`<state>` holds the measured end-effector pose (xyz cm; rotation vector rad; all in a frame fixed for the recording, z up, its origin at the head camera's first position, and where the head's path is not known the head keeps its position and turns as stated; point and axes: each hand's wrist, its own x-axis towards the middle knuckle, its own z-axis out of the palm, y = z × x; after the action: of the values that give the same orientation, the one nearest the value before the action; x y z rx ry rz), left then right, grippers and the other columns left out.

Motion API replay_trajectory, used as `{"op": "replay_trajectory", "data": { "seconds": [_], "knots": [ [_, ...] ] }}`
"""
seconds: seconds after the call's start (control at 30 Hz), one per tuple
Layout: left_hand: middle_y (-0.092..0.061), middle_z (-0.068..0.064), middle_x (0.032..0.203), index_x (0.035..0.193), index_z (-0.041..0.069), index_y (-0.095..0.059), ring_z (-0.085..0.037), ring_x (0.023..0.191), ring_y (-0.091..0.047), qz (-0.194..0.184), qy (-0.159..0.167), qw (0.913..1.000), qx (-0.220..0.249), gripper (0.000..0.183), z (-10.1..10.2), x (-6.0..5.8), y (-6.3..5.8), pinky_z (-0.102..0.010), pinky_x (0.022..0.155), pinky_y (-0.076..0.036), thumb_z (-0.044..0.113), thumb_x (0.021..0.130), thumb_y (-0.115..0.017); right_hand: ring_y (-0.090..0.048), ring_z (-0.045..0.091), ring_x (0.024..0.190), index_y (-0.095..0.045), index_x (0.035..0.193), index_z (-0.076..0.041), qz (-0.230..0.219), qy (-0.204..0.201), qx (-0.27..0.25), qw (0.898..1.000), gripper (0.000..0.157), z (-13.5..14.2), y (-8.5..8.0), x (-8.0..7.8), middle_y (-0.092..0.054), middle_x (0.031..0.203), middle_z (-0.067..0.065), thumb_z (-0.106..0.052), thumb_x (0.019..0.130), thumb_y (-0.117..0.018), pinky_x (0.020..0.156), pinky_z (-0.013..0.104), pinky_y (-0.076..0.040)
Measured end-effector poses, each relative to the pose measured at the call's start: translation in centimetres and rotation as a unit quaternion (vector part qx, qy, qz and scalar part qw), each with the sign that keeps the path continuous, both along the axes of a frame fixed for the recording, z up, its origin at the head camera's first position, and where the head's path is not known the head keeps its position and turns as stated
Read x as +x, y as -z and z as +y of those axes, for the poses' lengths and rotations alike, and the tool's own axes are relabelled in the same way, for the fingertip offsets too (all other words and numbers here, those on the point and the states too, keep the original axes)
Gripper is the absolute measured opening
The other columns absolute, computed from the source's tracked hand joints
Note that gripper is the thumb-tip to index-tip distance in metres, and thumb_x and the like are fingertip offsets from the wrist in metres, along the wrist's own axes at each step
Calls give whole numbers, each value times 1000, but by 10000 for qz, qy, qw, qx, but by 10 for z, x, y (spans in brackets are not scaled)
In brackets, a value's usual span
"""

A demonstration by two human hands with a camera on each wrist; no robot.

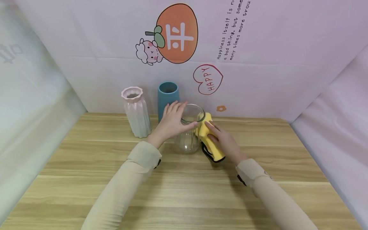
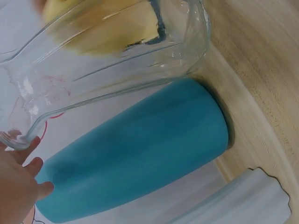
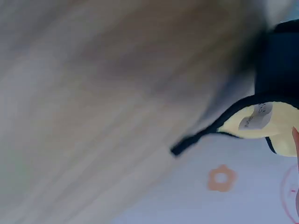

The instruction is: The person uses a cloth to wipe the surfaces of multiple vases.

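Near the back of the table stands a clear glass vase (image 1: 188, 142). My left hand (image 1: 173, 121) holds it by the rim, thumb on the near side and fingers towards the back. My right hand (image 1: 227, 142) grips a yellow handheld device (image 1: 213, 148) with a black strap (image 1: 207, 153), just right of the glass vase. In the left wrist view the device (image 2: 107, 28) shows blurred through the glass (image 2: 126, 77). The right wrist view has the strap (image 3: 229, 114) and a grey label (image 3: 256, 116) on the yellow body, with only a sliver of hand at the edge.
A blue vase (image 1: 168, 97) stands behind my left hand, close to the glass vase. Further left is a pink and white pleated vase (image 1: 138, 116). The wooden table (image 1: 178, 191) meets a printed white backdrop (image 1: 115, 38) at the back.
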<state>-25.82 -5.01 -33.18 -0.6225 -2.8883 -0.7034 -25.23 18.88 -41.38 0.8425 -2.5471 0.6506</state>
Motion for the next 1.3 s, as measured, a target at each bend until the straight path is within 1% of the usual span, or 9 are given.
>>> {"op": "replay_trajectory", "data": {
  "seconds": [0.13, 0.23, 0.47, 0.6, 0.77, 0.9, 0.97, 1.1, 1.3],
  "knots": [
    [-27, -10, 158, 153, 9, -20, -31, 150, -11, -111, 76, 9999, -73, 90, -1, 0, -3, -54, 121, -4, 57, 86, -55, -62, 37, 112, -50, 138, -6, 352, -84, -345, 9988, 50, -9, -14, 0, -53, 137, 19, -5, 89, -63, 86, 45, -55],
    [-22, -9, 160, 153, 8, -18, -32, 150, -7, -176, 186, 9995, -157, 90, -3, 0, -5, -54, 121, -1, 57, 86, -53, -58, 39, 117, -52, 135, -2, 459, -111, -388, 9981, 49, -12, -19, 0, -53, 136, 21, -3, 88, -64, 90, 46, -53],
    [-18, -7, 161, 154, 10, -17, -33, 150, -4, -120, 308, 9991, -260, 87, -4, 0, -5, -54, 120, 0, 58, 88, -49, -59, 37, 116, -48, 138, -2, 216, -389, -171, 9989, 57, -9, -7, -2, -52, 136, 20, -6, 85, -68, 92, 46, -52],
    [-17, -7, 161, 154, 11, -15, -32, 151, -4, -137, 269, 9991, -304, 90, -4, 1, -6, -54, 121, 0, 61, 87, -50, -63, 36, 109, -43, 143, -6, -68, -390, 157, 9991, 60, -6, 2, -1, -50, 138, 20, -8, 88, -66, 86, 44, -55],
    [-17, -7, 161, 155, 15, -13, -31, 151, -4, -131, 136, 9993, -335, 96, -3, 1, -5, -54, 121, -1, 67, 84, -52, -63, 38, 108, -43, 144, -15, -727, -24, 941, 9929, 55, 0, 8, 4, -46, 144, 19, -13, 92, -61, 86, 47, -54],
    [-24, -9, 158, 153, 15, -21, -31, 150, -10, 49, -17, 9998, -204, 95, -2, 2, -2, -53, 121, -5, 67, 82, -56, -63, 38, 108, -48, 141, -16, -821, 172, 1285, 9882, 51, 1, 10, 6, -47, 143, 19, -14, 92, -61, 84, 48, -54],
    [-29, -10, 156, 152, 14, -26, -31, 148, -15, 164, -92, 9997, -161, 94, -1, 3, 0, -53, 121, -7, 67, 81, -58, -63, 40, 107, -49, 141, -17, -801, 233, 1140, 9900, 51, 1, 11, 5, -48, 143, 19, -13, 92, -61, 83, 49, -54],
    [-35, -10, 152, 151, 11, -28, -30, 147, -20, 237, -115, 9995, -144, 92, -1, 4, 0, -53, 121, -9, 64, 82, -58, -63, 41, 106, -49, 140, -16, -468, 181, 382, 9980, 52, 1, 6, 1, -51, 139, 21, -10, 90, -62, 83, 49, -54],
    [-28, -10, 157, 152, 8, -23, -31, 149, -14, -73, 198, 9998, -58, 88, -3, 2, -3, -54, 121, -7, 53, 85, -58, -60, 38, 115, -50, 139, -7, 152, -62, -597, 9981, 53, -9, -13, -3, -54, 136, 21, -3, 87, -64, 89, 47, -53]
  ]
}}
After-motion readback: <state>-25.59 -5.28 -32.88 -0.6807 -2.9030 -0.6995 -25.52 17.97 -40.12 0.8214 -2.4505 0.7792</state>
